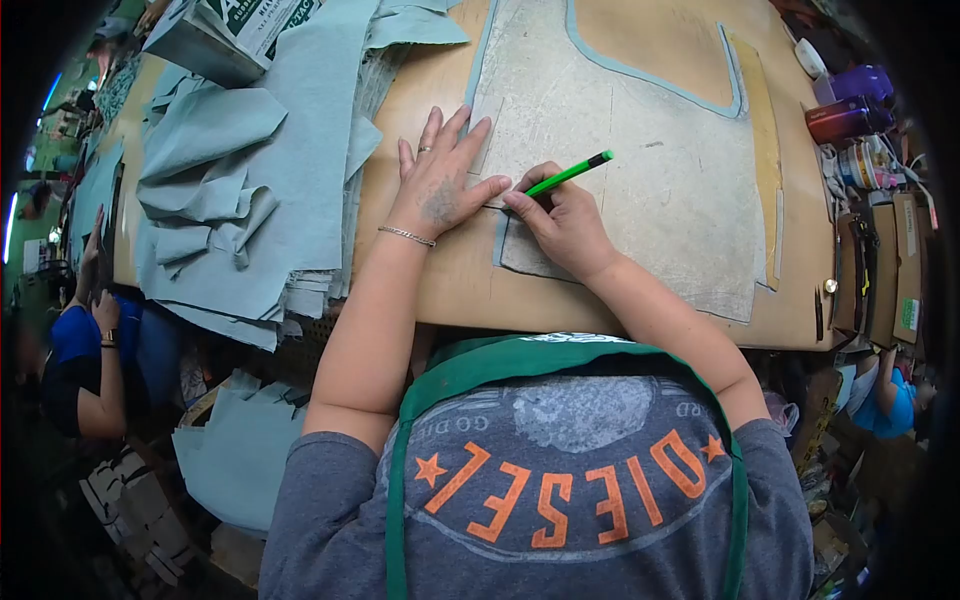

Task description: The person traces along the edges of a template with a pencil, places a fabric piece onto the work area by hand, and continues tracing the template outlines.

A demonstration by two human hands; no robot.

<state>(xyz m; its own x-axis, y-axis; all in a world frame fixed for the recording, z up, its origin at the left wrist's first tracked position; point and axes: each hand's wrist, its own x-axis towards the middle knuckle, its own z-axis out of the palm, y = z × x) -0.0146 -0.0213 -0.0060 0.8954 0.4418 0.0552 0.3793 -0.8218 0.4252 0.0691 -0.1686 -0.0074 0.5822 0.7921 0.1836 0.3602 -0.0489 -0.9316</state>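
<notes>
My left hand (pixel 445 175) lies spread on the left edge of a large grey pattern board (pixel 650 190), thumb pointing right toward the other hand. Close beside that thumb, my right hand (pixel 560 215) grips a green pencil (pixel 565 174), its dark end pointing up and right. The pencil's tip is hidden by the fingers. Light blue fabric (pixel 498 235) shows along the board's lower left edge and around its curved upper cutout (pixel 650 30).
Stacked light blue fabric pieces (pixel 310 150) cover the table's left part, with a metal box (pixel 205 45) on top. A yellowish strip (pixel 765 150) lies right of the board. Boxes (pixel 905 260) stand at far right. A person in blue (pixel 90 350) is at far left.
</notes>
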